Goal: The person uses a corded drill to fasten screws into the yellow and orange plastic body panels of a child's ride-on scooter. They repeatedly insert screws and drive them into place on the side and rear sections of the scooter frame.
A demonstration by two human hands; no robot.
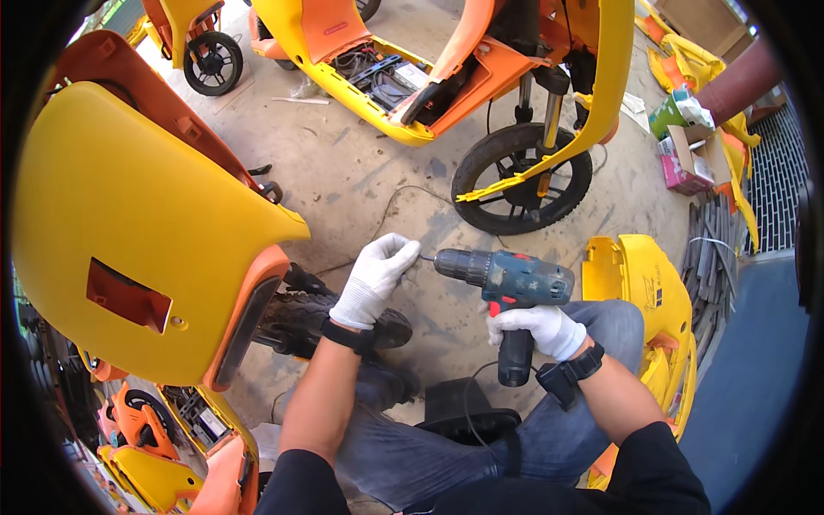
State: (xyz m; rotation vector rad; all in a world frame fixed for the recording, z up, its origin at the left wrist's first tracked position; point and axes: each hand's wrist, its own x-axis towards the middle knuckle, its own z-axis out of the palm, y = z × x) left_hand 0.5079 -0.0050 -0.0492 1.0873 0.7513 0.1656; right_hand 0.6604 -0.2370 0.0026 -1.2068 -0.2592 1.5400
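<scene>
My right hand (542,330), in a white glove, is wrapped round the grip of a dark blue and black cordless drill (525,280). The drill lies level above my knees, its black chuck turned left. A thin dark bit (427,257) sticks out of the chuck. My left hand (378,276), also gloved in white, is closed in a pinch right at the bit's tip. Whatever its fingers hold there is too small or hidden to name. Close on the left is a large yellow scooter body panel (163,215) with a rectangular opening and orange edges.
Ahead stands a yellow and orange scooter with an open floor bay (386,75) of wiring and a black front wheel (521,178). Another yellow panel (657,292) lies beside my right knee. A cardboard box (691,159) and dark strips (714,249) lie at right.
</scene>
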